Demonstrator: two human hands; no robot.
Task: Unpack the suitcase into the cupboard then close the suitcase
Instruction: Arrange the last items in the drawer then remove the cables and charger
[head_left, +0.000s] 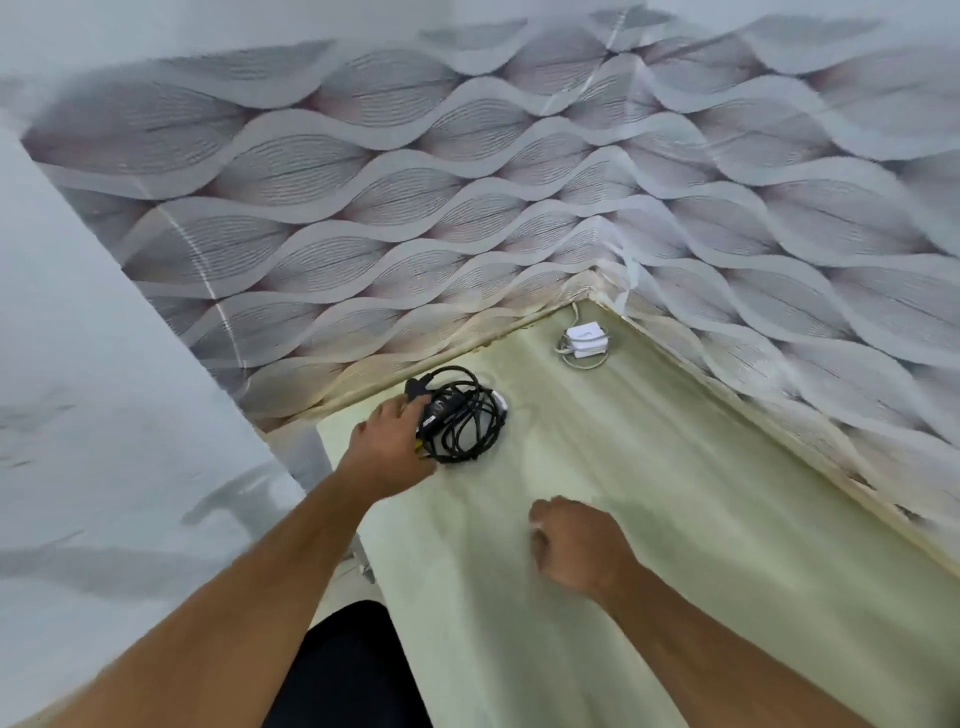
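Note:
A black power adapter with a coiled black cable (462, 415) lies on the pale green cupboard shelf (649, 467), near its back left. My left hand (389, 447) reaches to the bundle's left side, and its fingers curl round the adapter block. Lower on the shelf, my right hand (576, 545) hovers with fingers curled under and nothing in it. A white charger with a wound white cable (584, 340) sits in the far corner. The suitcase is out of view.
Wave-patterned grey lining (467, 182) covers the cupboard's back and right walls. A plain grey panel (104, 389) stands at the left. A dark shape (343, 665) shows below the shelf's front edge, between my arms.

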